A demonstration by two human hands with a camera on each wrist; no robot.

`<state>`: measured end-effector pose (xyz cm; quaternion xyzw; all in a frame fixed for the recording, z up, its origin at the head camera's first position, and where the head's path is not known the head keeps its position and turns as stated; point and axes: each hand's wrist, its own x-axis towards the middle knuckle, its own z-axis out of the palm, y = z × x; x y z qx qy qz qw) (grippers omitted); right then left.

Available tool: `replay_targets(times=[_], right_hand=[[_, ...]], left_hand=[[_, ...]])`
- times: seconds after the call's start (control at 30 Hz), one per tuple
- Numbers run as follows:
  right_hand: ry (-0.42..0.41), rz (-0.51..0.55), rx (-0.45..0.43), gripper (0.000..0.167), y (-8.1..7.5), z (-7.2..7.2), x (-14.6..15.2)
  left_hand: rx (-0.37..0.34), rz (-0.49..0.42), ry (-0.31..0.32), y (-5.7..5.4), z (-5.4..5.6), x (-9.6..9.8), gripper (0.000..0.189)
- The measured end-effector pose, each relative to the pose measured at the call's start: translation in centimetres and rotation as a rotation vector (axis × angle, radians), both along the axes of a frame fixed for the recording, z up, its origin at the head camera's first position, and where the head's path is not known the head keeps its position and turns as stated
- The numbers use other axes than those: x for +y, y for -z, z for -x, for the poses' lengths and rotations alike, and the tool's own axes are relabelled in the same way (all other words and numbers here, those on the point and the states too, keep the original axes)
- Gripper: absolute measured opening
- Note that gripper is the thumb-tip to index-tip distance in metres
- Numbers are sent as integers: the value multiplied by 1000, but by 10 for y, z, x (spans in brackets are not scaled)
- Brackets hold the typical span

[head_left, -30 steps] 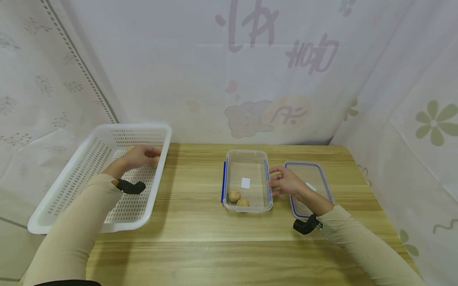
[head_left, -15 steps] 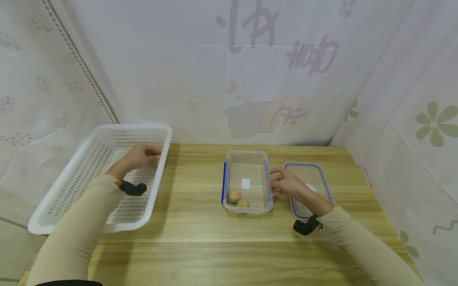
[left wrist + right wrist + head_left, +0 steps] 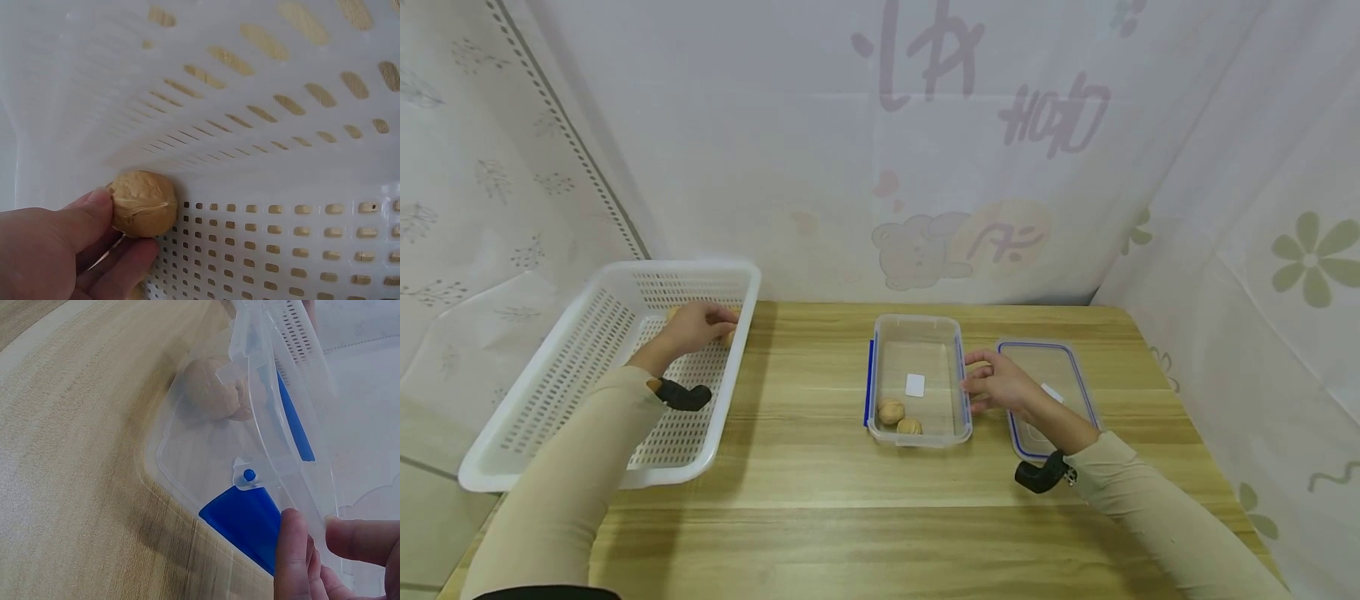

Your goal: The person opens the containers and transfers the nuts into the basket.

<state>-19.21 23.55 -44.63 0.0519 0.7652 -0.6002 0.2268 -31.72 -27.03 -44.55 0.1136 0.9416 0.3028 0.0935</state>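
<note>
Inside the white perforated basket (image 3: 715, 433), near its right wall, my left hand (image 3: 691, 327) pinches a walnut (image 3: 145, 203) between thumb and fingers. More walnut (image 3: 672, 312) shows partly hidden behind that hand. My right hand (image 3: 996, 383) holds the right side of a clear plastic food container (image 3: 925, 354), thumb at the rim and fingers along the outside by a blue clasp (image 3: 244, 525). Two walnuts (image 3: 891, 411) lie in the container's near left corner, and a white label sits on its floor.
Right of the container, a clear lid (image 3: 1056, 362) with a blue seal lies flat, partly under my right hand and wrist. Everything stands on a wooden table (image 3: 805, 483). Printed curtains (image 3: 820, 167) enclose the back and sides.
My left wrist has shifted slightly to the right, with the fingers staying by the basket's right wall. My right hand and the container have not moved.
</note>
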Motion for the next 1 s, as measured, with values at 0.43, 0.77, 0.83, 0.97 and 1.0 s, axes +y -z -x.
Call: replay_targets(times=[0.43,0.77,0.83,0.97,1.0], right_hand=[[3,8,0,53,2,1,1],[6,15,-1,53,2,0,0],[7,13,0,52,1,1,1],[3,10,-2,52,1,2,1],[3,10,-3,53,1,2,1]], left_hand=[[12,3,15,-7,-5,-1,28],[-8,-22,32,-24,-6,-8,47],[-9,-24,36,-28,-7,-9,49],[6,-3,44,-36,-12,-9,52],[13,2,44,-39,-13,-9,53]])
